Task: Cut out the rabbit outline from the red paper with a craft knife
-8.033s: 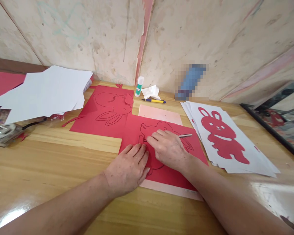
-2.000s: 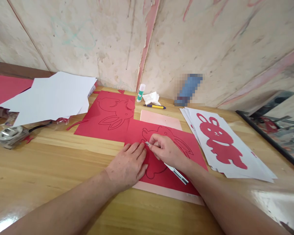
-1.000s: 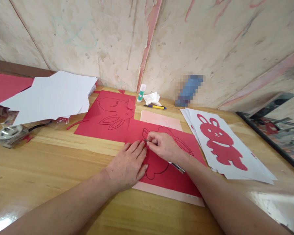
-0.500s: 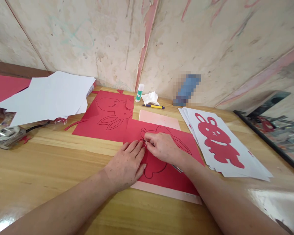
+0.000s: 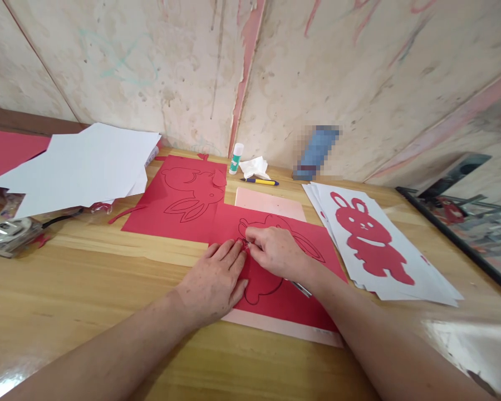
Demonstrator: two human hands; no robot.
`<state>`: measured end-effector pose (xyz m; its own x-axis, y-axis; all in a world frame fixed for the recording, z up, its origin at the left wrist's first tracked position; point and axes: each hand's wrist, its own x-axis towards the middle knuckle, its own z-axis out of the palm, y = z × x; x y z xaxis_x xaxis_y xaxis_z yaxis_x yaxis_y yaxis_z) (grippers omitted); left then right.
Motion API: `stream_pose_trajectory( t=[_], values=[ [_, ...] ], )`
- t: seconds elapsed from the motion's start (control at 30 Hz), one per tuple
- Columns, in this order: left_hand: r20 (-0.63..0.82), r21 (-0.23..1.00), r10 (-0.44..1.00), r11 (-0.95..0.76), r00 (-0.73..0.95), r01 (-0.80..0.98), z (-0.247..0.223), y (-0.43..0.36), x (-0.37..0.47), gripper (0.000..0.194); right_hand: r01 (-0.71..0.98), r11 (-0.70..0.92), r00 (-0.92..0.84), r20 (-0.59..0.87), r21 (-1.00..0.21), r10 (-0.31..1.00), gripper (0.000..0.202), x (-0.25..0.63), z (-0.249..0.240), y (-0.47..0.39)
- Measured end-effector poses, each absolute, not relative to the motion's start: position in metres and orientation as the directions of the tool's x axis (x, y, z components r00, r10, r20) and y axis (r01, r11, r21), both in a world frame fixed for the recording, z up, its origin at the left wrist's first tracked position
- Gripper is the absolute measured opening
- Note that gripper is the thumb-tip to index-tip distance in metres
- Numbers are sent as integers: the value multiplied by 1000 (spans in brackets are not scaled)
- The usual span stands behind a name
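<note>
My left hand [image 5: 217, 278] lies flat with fingers stretched on a red paper sheet [image 5: 309, 306] that carries a black rabbit outline. Closed in a pinch beside its fingertips, my right hand [image 5: 275, 250] grips a slim silver craft knife [image 5: 300, 288]. The handle's back end shows below my wrist, and the tip meets the paper near the drawn lines. Most of the knife is hidden by my hand. Under the red sheet lies a pale pink mat [image 5: 271, 201]. A second red sheet [image 5: 150, 214] with a rabbit outline adjoins it on the left.
White sheets bearing a red rabbit cutout [image 5: 373, 253] lie to the right. A glue stick [image 5: 236, 159], crumpled tissue [image 5: 254, 167] and yellow-blue pen [image 5: 259, 181] are near the wall. White papers [image 5: 83, 161] and a tape measure [image 5: 10, 236] sit at left.
The view shifts very slightly. Both hands keep almost the same place on the red sheet, and the knife stays in my right hand.
</note>
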<state>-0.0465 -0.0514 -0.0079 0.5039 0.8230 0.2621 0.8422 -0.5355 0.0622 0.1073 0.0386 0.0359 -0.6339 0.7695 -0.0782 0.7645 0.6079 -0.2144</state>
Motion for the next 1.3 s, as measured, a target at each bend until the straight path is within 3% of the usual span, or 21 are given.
stream_pose_trajectory(
  t=[0.9, 1.2, 1.3],
  values=[
    [280, 89, 826, -530, 489, 844, -9, -52, -46, 47, 800, 454, -529, -105, -391, 842, 8, 108, 32, 32],
    [363, 279, 847, -497, 389, 822, 0, -50, -54, 32, 692, 395, -483, 18, -604, 875, 9, 118, 30, 28],
    [401, 298, 841, -495, 363, 817, 1, -51, -56, 27, 686, 395, -468, 45, -610, 882, 11, 120, 29, 30]
  ],
)
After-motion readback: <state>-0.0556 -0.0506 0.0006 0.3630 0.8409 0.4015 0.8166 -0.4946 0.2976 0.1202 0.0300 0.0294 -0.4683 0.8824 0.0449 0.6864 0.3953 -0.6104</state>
